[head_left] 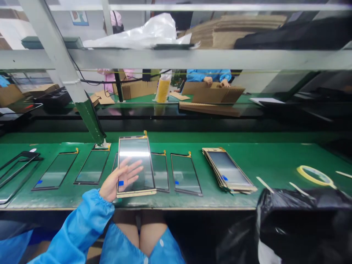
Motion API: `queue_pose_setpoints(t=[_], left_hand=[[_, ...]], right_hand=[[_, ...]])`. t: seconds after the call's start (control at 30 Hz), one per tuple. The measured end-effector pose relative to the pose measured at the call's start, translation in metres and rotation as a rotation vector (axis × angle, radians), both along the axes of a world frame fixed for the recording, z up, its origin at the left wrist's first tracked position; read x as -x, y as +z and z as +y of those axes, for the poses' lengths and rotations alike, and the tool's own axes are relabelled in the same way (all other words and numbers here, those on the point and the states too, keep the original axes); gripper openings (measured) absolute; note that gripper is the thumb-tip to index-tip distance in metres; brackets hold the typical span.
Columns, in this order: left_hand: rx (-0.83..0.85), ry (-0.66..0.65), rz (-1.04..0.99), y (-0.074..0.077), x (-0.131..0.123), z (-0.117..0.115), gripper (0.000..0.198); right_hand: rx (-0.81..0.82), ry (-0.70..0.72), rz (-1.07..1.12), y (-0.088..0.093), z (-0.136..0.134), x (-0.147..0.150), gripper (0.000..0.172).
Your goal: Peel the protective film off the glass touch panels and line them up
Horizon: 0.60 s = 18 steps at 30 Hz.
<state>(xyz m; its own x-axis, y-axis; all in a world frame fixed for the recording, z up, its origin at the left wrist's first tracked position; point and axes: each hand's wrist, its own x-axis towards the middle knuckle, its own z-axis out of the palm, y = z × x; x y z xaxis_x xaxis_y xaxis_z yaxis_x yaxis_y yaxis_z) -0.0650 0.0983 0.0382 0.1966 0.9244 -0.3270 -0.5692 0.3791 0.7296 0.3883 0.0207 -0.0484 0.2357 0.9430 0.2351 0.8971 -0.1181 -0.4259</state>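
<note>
My left hand (117,179) holds up a gold-edged glass screen panel (135,154) from beneath, fingers spread behind the glass and showing through it. The panel has a small blue tab near its lower left and tilts above the green bench (275,161). Several dark glass panels lie flat in a row on the bench, one at the left (56,170), one beside it (93,167) and one to the right (185,173). A stack of gold-edged panels (229,169) sits further right. My right hand is out of view.
A roll of yellow tape (313,175) lies at the right. A black plastic bag (302,220) fills the lower right. A grey frame post (60,58) slants down to the bench. Across the bench a person in blue sleeves (209,75) handles cardboard boxes (214,95).
</note>
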Motion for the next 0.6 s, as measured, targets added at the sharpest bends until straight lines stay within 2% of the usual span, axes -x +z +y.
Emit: queue_pose_setpoints(t=[0.07, 0.1, 0.13, 0.2, 0.27, 0.37, 0.47, 0.6], left_hand=[[-0.063, -0.013, 0.014, 0.005, -0.01, -0.004, 0.058], [-0.094, -0.008, 0.032, 0.008, -0.015, -0.006, 0.055], [-0.121, 0.0, 0.049, 0.01, -0.019, -0.009, 0.053], [-0.171, 0.023, 0.082, 0.013, -0.023, -0.015, 0.052], [-0.213, 0.054, 0.111, 0.014, -0.023, -0.022, 0.051], [-0.268, 0.114, 0.171, 0.014, -0.019, -0.032, 0.048], [-0.314, 0.174, 0.264, 0.014, -0.018, -0.037, 0.047], [-0.398, 0.218, 0.32, 0.011, -0.028, -0.044, 0.045]], right_hand=[[-0.009, 0.04, 0.129, 0.004, -0.005, 0.028, 0.037], [-0.035, 0.106, 0.256, 0.009, -0.001, 0.051, 0.044], [-0.02, 0.199, 0.418, 0.016, 0.007, 0.078, 0.044], [0.095, 0.478, 0.679, 0.032, 0.031, 0.135, 0.042], [0.157, 0.666, 0.799, 0.045, 0.051, 0.184, 0.04], [0.207, 0.79, 0.779, 0.053, 0.061, 0.222, 0.029], [0.217, 0.822, 0.637, 0.054, 0.058, 0.227, 0.021], [0.167, 0.811, 0.269, 0.059, 0.061, 0.223, 0.024]])
